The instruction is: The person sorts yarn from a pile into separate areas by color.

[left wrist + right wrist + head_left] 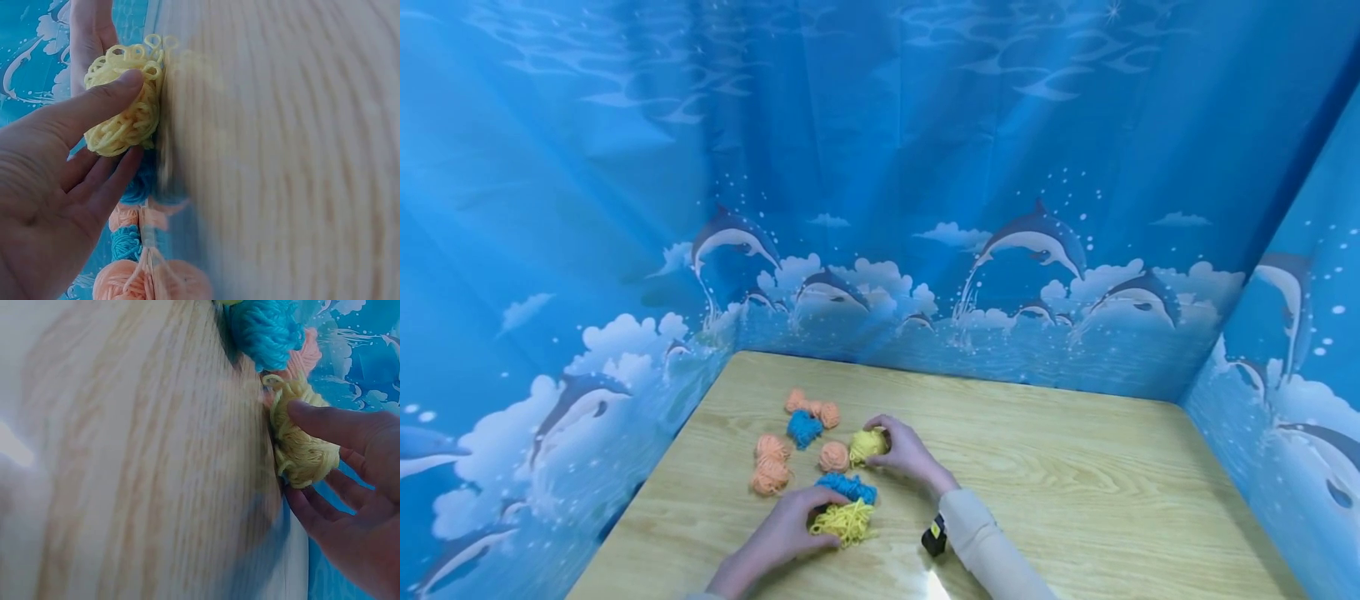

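Observation:
My left hand (781, 527) grips a loopy bundle of yellow yarn (846, 523) low over the table, thumb on one side and fingers on the other. Loose loops stick out of that bundle (125, 119) in the left wrist view. Farther back, my right hand (908, 454) holds a second yellow yarn ball (867, 447) between thumb and fingers. Its strands look more tightly wound in the right wrist view, where the ball (303, 440) sits at the tabletop. A blue yarn bundle (850, 487) lies right beside the left hand's yarn, and a peach yarn ball (833, 457) adjoins the right hand's ball.
Two peach yarn balls (771, 465) lie together at the left of the wooden table (1075, 483). Behind them, a blue yarn ball (805, 428) touches more peach yarn (796, 401). A small black object (934, 537) with a yellow mark is by the right sleeve. Dolphin-print curtains surround the table.

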`<state>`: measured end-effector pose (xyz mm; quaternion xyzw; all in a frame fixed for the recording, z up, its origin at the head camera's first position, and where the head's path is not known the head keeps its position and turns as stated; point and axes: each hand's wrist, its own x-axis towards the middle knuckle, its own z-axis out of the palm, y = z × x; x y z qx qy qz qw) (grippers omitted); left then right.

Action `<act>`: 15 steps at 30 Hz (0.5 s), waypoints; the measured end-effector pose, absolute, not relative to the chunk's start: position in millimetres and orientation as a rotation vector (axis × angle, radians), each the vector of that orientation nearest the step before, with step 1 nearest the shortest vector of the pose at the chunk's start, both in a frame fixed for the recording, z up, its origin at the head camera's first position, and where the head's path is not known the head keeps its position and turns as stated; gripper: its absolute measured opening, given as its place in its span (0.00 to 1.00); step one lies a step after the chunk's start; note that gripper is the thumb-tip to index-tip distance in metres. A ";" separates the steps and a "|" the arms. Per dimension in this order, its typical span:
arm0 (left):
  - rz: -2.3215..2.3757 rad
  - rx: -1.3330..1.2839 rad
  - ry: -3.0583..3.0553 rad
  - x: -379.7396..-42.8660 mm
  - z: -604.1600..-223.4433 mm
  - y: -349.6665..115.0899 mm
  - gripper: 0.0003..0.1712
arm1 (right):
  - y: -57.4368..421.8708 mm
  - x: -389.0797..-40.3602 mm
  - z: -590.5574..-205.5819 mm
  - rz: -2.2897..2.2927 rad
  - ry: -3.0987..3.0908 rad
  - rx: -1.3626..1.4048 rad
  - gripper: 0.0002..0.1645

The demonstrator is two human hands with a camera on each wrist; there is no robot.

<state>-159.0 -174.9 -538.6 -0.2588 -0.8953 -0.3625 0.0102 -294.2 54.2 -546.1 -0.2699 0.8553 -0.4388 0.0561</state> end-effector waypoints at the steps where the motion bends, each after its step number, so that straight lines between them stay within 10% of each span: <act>1: -1.130 -0.808 -2.797 -158.8 -538.7 -175.0 0.28 | 54.4 -294.2 -546.1 -1.329 2.595 -0.820 0.30; 15: -1.123 -0.806 -2.794 -159.5 -544.0 -174.1 0.27 | 57.2 -292.2 -544.4 -1.298 2.592 -0.824 0.34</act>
